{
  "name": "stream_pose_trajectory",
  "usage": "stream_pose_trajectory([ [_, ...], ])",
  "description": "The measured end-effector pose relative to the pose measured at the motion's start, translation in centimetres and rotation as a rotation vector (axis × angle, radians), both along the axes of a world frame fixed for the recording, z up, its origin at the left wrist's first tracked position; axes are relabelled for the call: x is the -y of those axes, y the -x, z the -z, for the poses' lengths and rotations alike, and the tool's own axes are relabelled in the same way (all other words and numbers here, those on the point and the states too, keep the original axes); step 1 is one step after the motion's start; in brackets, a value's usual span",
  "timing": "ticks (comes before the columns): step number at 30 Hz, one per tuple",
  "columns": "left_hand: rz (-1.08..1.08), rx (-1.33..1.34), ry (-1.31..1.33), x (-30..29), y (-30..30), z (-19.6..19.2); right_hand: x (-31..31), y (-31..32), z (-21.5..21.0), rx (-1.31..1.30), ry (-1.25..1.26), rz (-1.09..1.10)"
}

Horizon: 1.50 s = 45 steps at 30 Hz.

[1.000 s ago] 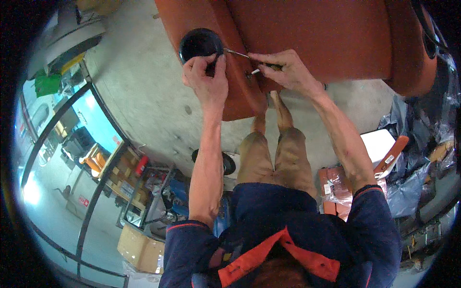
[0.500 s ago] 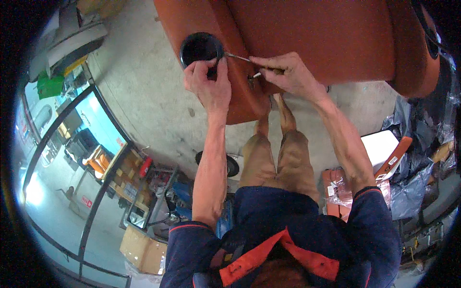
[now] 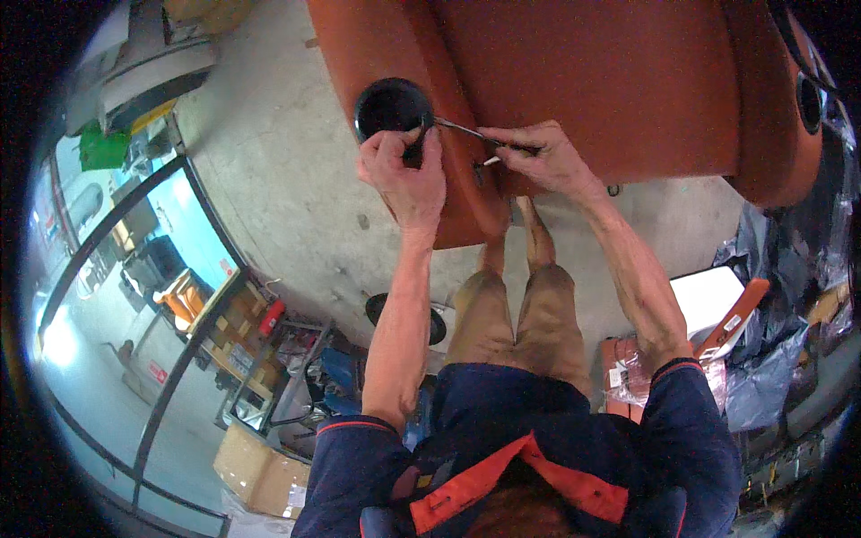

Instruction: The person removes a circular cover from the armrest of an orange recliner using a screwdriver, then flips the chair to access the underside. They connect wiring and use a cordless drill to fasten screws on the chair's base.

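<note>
concrete floor [image 3: 287, 179] lies below. your left fingers [image 3: 384, 154] pinch the black cup [image 3: 391, 108]; your right fingers [image 3: 516, 135] grip a thin tool [image 3: 462, 128] that, overforced, could slip and scratch the armrest [image 3: 386, 40].

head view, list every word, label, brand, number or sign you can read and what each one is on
No text can be read.
Strip label on the brown strip: too small, blurred.
Wrap label on the wrapped brown part: too small.
Box label on the cardboard box: too small.
Red sign at left: blurred.
Cup holder and tool: no text shows.
</note>
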<state>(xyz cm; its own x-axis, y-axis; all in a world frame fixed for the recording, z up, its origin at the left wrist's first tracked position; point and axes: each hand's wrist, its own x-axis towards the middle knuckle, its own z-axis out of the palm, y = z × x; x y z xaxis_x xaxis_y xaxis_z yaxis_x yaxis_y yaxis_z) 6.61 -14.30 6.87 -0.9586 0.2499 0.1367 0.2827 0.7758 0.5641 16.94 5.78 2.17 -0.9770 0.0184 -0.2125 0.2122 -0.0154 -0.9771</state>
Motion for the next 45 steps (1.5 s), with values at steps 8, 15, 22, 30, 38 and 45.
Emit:
stream_pose_trajectory([
  [8, -0.011, -0.013, -0.022, -0.3, -0.1, -0.5, -0.6, 0.6, -4.4, 0.015, -0.167, -0.023],
  [15, -0.021, 0.003, -0.017, -0.2, 0.0, -0.5, -0.6, 1.4, -9.2, 0.131, -0.481, 0.101],
  [22, -0.029, 0.002, -0.057, -0.3, -0.1, -0.7, 0.8, 2.7, -7.6, 0.086, -0.523, 0.077],
  [30, -0.017, -0.048, -0.031, -0.4, 0.1, -0.8, -0.6, 4.1, -5.0, -0.047, -0.565, -0.009],
  [38, -0.007, -0.058, -0.040, -0.5, 0.2, -0.9, -0.3, 4.2, -1.6, -0.197, -0.329, 0.079],
  [45, -0.015, -0.031, -0.040, -0.6, 0.2, -1.0, -1.0, 4.3, 0.2, -0.188, -0.291, 0.032],
])
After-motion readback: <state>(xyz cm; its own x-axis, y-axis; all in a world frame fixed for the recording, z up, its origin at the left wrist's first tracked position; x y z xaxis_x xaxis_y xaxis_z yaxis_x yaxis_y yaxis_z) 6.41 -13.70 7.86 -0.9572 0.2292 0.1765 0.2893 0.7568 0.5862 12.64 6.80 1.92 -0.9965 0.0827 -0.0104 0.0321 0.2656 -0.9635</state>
